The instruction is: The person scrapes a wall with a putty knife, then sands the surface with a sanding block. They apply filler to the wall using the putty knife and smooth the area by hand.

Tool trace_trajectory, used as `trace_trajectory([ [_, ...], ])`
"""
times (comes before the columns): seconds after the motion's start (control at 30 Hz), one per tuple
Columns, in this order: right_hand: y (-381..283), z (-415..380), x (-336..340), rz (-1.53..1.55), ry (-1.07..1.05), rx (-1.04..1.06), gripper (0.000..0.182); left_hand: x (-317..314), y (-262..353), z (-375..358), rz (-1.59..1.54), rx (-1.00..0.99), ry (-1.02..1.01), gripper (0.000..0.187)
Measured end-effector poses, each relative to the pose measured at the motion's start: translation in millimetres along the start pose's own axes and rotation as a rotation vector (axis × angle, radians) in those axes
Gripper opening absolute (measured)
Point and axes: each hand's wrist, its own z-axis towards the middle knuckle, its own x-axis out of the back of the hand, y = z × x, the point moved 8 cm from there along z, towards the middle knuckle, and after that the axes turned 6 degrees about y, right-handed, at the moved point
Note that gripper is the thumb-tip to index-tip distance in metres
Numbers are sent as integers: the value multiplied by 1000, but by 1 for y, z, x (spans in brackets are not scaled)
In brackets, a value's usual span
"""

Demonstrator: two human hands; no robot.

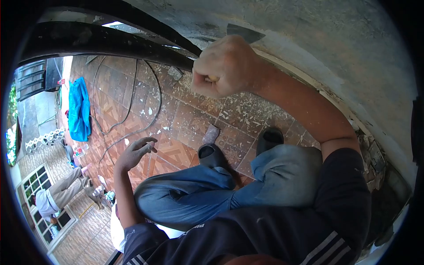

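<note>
My right hand (227,66) is closed in a fist near the top, beside the grey wall (309,35). A yellowish handle end shows inside the fist. Beyond the knuckles a flat, dark blade (245,33) of a scraper lies against the wall surface; most of its handle is hidden by my fingers. At the left, my left hand (137,153) hangs in the air above the tiled floor, its fingers stretched out and loosely bent. I see no tool in it. Pale flakes (238,110) are scattered over the tiles below my right hand.
Black bars (110,42) cross the upper left, close to my right hand. A dark cable (132,95) loops over the floor near a blue sheet (79,110). Between my slippered feet lies a small flat piece (210,134). Another person (57,194) is at the far left.
</note>
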Motion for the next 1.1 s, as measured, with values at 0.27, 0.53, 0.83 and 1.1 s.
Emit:
trace_trajectory([
  [0.27, 32, -21, -5, 3, 29, -96, 19, -1, 13, -6, -25, -40, 53, 49],
  [0.53, 104, -45, -10, -105, -75, -222, 14, 1, 15, 0, -31, -26, 59, 52],
  [0.83, 29, -10, -4, -48, -63, -23, 17, 1, 5, 6, -40, 26, 42, 49],
  [1.1, 19, -23, -6, 76, -23, -79, 18, -2, 5, 5, 12, 26, 8, 48],
])
